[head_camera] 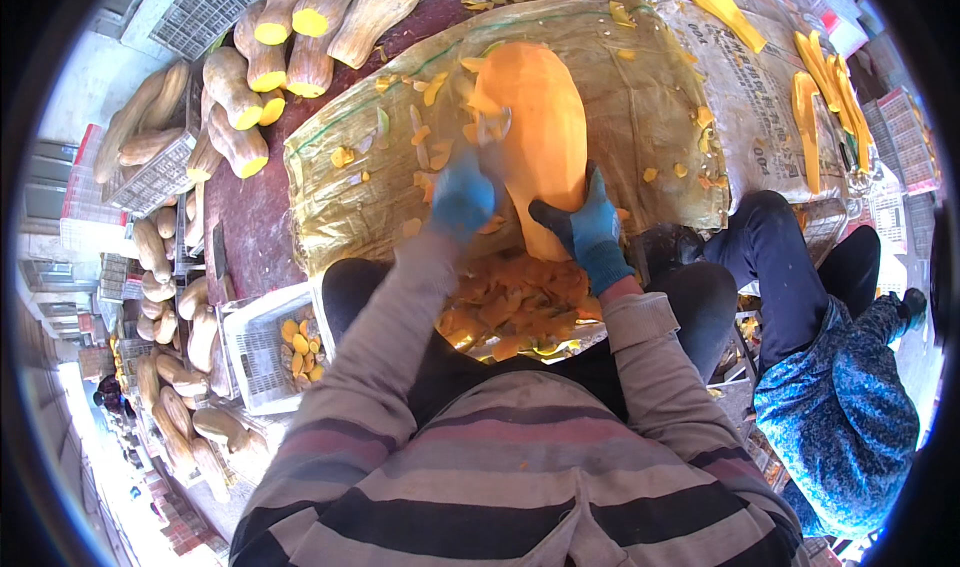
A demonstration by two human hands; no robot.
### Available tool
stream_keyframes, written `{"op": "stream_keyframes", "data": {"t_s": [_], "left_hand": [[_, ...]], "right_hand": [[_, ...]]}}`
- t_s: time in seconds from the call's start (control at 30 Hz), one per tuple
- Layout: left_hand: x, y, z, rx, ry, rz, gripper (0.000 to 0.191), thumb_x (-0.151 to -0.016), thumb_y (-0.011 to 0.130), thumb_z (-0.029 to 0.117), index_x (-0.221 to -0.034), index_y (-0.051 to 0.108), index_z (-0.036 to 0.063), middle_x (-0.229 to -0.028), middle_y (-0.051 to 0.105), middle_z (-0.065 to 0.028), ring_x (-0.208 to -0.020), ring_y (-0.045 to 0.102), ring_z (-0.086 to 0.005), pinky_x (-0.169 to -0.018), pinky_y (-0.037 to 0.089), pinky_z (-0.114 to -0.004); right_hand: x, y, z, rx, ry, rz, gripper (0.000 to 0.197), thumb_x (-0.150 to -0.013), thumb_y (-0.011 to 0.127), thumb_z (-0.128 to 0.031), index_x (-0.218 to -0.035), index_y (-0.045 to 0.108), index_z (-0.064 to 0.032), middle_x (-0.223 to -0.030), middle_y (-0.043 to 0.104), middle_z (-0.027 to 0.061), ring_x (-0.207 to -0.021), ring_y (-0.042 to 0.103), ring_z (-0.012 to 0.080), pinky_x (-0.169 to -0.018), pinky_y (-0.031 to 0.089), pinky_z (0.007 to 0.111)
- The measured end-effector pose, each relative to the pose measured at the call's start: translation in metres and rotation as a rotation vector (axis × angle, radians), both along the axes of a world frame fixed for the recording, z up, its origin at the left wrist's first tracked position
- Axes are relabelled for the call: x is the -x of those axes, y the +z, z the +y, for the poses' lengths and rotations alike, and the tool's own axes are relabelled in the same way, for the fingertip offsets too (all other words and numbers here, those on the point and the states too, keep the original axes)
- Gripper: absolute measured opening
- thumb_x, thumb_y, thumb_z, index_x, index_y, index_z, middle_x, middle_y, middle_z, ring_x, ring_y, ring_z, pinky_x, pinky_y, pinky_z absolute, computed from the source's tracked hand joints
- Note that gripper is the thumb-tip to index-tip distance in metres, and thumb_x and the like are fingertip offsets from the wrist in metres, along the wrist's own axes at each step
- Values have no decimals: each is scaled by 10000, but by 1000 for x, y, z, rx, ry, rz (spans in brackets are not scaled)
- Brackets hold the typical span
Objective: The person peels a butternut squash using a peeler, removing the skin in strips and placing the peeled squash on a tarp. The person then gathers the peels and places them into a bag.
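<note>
A large peeled orange squash (pixel 551 132) lies on a yellowish woven sack (pixel 330 214), its narrow neck toward me. My right hand (pixel 585 222), in a blue knit glove with a dark coated palm, grips the side of the neck. Blurred by motion, my left hand (pixel 463 196) in a blue glove is closed around a tool, perhaps a peeler (pixel 501 123), at the squash's left side. The tool's handle is hidden. Curled peelings (pixel 480 102) hang beside the blade. Below the neck, a heap of orange peelings (pixel 517 304) lies between my knees.
Unpeeled squashes with cut yellow ends (pixel 240 109) crowd the table's upper left. A white crate (pixel 262 312) holds cut pieces. Peeled squashes (pixel 806 124) rest on a printed sack (pixel 750 109) at right. Another person (pixel 832 409) in blue patterned clothing sits close on the right.
</note>
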State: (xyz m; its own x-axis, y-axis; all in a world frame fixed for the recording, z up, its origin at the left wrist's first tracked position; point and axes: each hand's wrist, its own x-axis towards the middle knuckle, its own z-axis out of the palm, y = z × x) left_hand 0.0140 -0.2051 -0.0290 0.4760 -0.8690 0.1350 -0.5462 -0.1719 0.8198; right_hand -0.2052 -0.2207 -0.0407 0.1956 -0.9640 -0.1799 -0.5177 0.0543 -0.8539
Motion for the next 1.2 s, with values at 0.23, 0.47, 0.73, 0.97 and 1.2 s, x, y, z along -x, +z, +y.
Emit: {"op": "stream_keyframes", "data": {"t_s": [0.23, 0.47, 0.73, 0.97, 1.2], "left_hand": [[64, -13, 113, -112, -133, 85, 389, -1086, 512, 363, -992, 646, 10, -888, 688, -291, -885, 662, -511, -727, 506, -541], [63, -9, 94, -136, -84, 164, 363, -1071, 544, 346, -1005, 661, 9, -898, 697, -269, -877, 692, -461, -747, 515, -515], [55, -55, 124, -233, -174, 424, 333, -1094, 511, 308, -1059, 671, 18, -873, 664, -49, -737, 614, -140, -646, 501, -333], [-19, -14, -19, -288, 32, 592, 358, -1078, 546, 369, -1096, 677, 37, -862, 625, -47, -710, 583, -163, -585, 433, -330], [3, -38, 47, -76, -199, 909, 361, -1091, 505, 369, -1123, 683, 57, -841, 665, -34, -683, 606, -172, -577, 473, -307]], "right_hand": [[-1, -4, -9, -65, -104, -315, 1244, -715, 948, -442, -1596, 244, 84, -1460, 539, 302, -1295, 604, 377, -1034, 533, 458], [-3, 12, 40, 337, 72, 239, 1311, -678, 928, -493, -1653, 179, -38, -1481, 432, 326, -1316, 525, 491, -1058, 508, 515], [9, 5, 14, 119, 80, 107, 1351, -630, 948, -464, -1655, 181, -34, -1495, 478, 308, -1303, 578, 454, -1067, 514, 480], [13, 2, 10, 131, 82, -68, 1314, -628, 944, -446, -1636, 230, -1, -1545, 472, 294, -1382, 544, 396, -1116, 481, 441], [16, -2, 7, 144, 97, -49, 1349, -624, 944, -467, -1646, 194, -5, -1545, 485, 281, -1368, 555, 401, -1115, 481, 448]]}}
